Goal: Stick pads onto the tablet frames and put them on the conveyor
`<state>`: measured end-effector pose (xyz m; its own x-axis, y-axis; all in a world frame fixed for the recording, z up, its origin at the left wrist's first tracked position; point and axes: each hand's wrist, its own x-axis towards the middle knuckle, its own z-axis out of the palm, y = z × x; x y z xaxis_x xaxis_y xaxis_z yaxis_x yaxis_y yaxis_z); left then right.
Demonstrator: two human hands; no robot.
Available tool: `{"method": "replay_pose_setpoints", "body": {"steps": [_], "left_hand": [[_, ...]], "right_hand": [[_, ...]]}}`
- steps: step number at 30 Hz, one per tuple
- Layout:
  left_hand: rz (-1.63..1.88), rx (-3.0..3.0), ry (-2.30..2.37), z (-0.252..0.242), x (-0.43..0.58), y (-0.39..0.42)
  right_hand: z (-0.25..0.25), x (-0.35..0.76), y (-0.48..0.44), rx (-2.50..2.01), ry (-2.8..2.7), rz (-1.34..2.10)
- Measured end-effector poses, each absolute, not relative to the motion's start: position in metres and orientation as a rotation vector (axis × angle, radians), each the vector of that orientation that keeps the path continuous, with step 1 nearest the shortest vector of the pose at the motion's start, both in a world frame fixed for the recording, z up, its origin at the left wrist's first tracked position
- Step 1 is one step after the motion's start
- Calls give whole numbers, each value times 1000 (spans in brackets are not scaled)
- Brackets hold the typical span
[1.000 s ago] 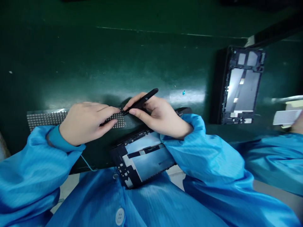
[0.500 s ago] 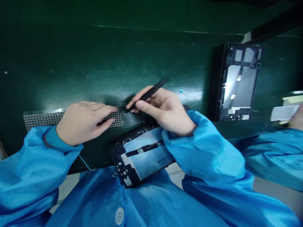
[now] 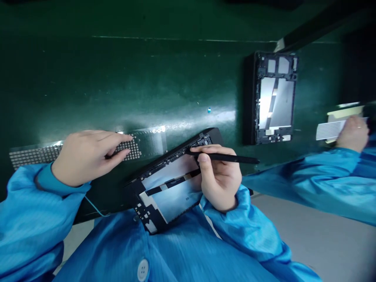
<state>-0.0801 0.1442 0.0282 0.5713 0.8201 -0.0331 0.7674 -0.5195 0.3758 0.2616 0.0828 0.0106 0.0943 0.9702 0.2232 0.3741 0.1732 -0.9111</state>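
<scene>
Black tool sits pinched between the right fingers over the device.

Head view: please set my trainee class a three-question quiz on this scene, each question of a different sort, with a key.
1. True or false: the right hand holds the slim black pen-like tool.

2. What does the left hand partly cover?
a) a round white button
b) a clear plastic strip of small grey squares
c) a striped white card

3. Fill the gap: the black rectangular frame near the person's body lies to the ___ of the black rectangular frame farther away.

Key: 1 true; 2 b; 3 left.
</scene>
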Motion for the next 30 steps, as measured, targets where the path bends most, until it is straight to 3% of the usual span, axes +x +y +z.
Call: {"method": "replay_pose_setpoints", "body": {"steps": [6, 10, 13, 18, 30], "left_hand": [[229, 2461, 1300, 26, -80, 143], [206, 2413, 1308, 26, -79, 143], [182, 2386, 1317, 27, -77, 144], [111, 2408, 1315, 30, -74, 145], [152, 2303, 1350, 27, -72, 146]], "right_hand": [[50, 260, 84, -1453, -1725, 676], [71, 242, 129, -1277, -1931, 1056], [56, 222, 173, -1044, -2046, 1364], [28, 209, 197, -1013, -1981, 1577], [29, 205, 201, -992, -2031, 1521]]}}
